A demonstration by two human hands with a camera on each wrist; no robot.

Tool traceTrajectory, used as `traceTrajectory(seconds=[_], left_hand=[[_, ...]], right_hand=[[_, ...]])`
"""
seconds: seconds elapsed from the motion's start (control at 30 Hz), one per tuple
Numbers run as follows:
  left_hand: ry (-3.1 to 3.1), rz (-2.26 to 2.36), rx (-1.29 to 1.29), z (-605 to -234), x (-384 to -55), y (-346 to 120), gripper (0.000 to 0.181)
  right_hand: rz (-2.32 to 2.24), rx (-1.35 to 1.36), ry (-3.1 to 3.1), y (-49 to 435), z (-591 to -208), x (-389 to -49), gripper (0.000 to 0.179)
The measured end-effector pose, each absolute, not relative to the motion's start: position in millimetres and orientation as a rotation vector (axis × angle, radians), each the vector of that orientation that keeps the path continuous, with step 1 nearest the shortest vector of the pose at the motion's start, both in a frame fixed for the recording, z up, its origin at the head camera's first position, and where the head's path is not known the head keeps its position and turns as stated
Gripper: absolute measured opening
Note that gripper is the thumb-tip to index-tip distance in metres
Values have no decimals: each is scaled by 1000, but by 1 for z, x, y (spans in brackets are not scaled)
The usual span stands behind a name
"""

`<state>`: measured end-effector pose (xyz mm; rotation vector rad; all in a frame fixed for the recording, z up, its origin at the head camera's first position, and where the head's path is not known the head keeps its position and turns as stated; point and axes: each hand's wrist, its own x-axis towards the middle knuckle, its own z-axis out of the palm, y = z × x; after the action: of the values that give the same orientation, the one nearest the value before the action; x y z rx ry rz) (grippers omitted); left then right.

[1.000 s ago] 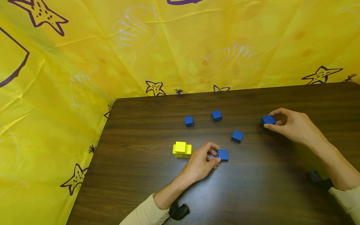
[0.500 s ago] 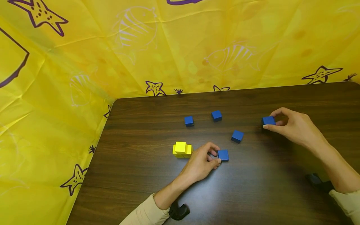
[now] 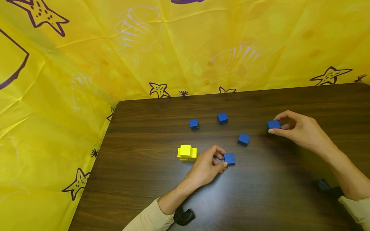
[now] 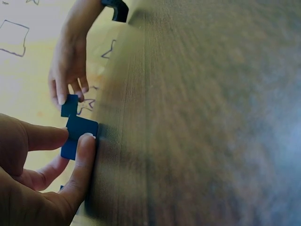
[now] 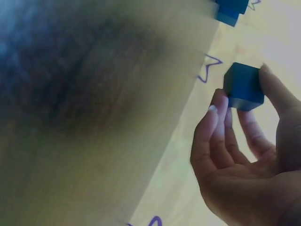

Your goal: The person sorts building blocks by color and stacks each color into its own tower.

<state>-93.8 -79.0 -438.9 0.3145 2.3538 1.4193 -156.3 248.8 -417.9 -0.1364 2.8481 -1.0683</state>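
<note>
In the head view my left hand (image 3: 206, 165) pinches a blue cube (image 3: 229, 158) between thumb and fingers, low at the table. The left wrist view shows this blue cube (image 4: 83, 127) right at the wooden surface, the fingertips on its sides. Farther right, my right hand (image 3: 302, 131) grips another blue cube (image 3: 274, 124) by its sides. From the right wrist, that cube (image 5: 245, 85) is seen between thumb and fingertips, raised above the table. A loose blue cube (image 3: 243, 139) lies between the two hands.
Two more blue cubes, one on the left (image 3: 194, 124) and one on the right (image 3: 222, 118), lie toward the back of the dark wooden table (image 3: 138, 179). Yellow blocks (image 3: 185, 151) are stacked just left of my left hand. A patterned yellow cloth (image 3: 190, 48) hangs behind.
My right hand, with its cube, has shifted slightly right and then a little back to the left. The left hand and its cube stay in place.
</note>
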Motion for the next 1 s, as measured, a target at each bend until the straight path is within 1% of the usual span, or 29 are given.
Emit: traceTrajectory(seconds=[0.5, 1.0], left_hand=[[2363, 1415, 321, -436, -95, -78, 27], [2366, 1404, 319, -437, -94, -78, 28]], right_hand=[[-1136, -179, 2901, 241, -416, -148, 41], [-1186, -358, 2863, 227, -419, -129, 41]])
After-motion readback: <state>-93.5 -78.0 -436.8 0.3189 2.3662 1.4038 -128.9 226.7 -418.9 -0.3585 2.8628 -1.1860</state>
